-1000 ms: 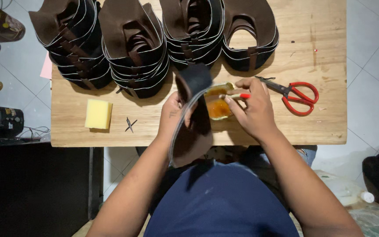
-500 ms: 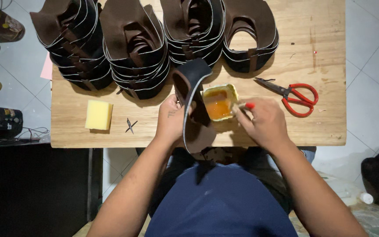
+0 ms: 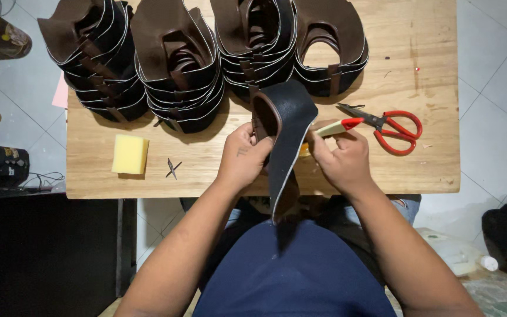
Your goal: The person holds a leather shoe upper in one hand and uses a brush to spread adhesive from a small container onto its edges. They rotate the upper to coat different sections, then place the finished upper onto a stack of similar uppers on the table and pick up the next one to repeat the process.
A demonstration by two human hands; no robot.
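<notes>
Left hand [image 3: 243, 157] grips the dark leather piece [image 3: 286, 126]; right hand [image 3: 342, 161] pinches a red-tipped brush [image 3: 338, 125].

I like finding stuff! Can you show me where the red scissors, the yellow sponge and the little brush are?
red scissors [image 3: 395, 130]: head view, on the handles.
yellow sponge [image 3: 129, 154]: head view, middle of its top.
little brush [image 3: 340, 125]: head view, on its handle, held by the right hand [image 3: 341, 161].

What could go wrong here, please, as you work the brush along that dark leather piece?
The brush in the right hand could smear onto the outer face of the leather piece, which the left hand grips. The piece hides the small yellow pot, so it might be knocked. The red scissors lie near that wrist.
</notes>
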